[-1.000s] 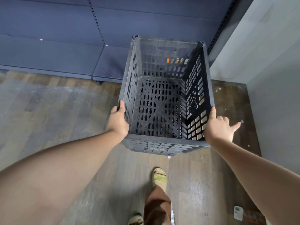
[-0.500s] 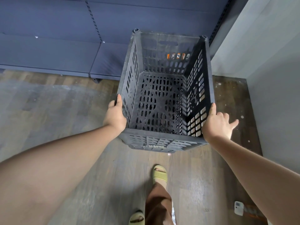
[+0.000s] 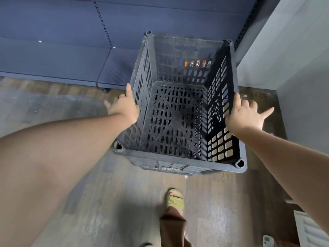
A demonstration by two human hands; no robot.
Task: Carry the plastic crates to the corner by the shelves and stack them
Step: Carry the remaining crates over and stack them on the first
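Step in hand: setting down the first crate in the corner. Dark slotted plastic crate, empty, upright, near the blue shelves on the far side and the grey wall on the right. It looks at or just above the wood floor; contact with the floor cannot be told from this view. No other crate in view.

Your left hand lies along the outside of the crate's left rim, thumb up on the edge, the other fingers blurred and loosely spread outward; it does not seem to grip. Your right hand rests on the right rim with thumb on the edge and fingers splayed away from the wall. Both look to be letting go.

Versus a second ago: your hands were at the near corners, clasping the rim; now they sit farther along the sides, and both near corner sockets are exposed. The crate sits lower and closer to the corner.

Next move, judged: check it sits square to shelf and wall, lift hands clear, turn back for the next crate. Sandalled foot stays clear of the base.
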